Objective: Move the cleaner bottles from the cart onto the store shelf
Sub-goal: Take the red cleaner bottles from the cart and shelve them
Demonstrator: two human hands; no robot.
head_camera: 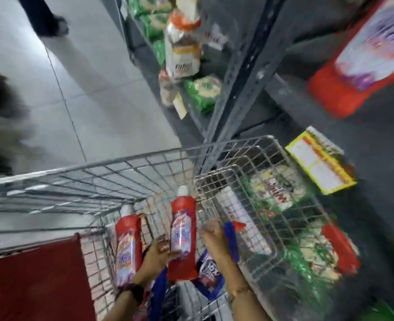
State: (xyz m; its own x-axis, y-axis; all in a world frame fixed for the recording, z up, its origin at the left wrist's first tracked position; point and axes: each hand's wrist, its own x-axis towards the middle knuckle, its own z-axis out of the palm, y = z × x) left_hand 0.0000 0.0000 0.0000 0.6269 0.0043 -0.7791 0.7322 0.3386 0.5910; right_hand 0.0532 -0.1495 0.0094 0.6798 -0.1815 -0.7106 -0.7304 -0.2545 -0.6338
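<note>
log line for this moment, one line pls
left hand: holds red cleaner bottle | right hand: closed, hold unclear | second red bottle: in cart | shelf: none placed yet

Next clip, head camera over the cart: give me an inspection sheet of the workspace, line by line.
Surface: silver wire shopping cart beside dark metal store shelf; picture motion-blurred.
Job's things: two red plastic cleaner bottles, one held up, another upright at the cart's left wall.
Clutter: blue packets in the cart; green-and-white bags behind its right mesh.
Hands: left hand grips the raised bottle; right hand closed, contents unclear.
Cables: nothing seen.
Surroundings: grey tiled floor; bystander's dark legs; yellow price tags.
</note>
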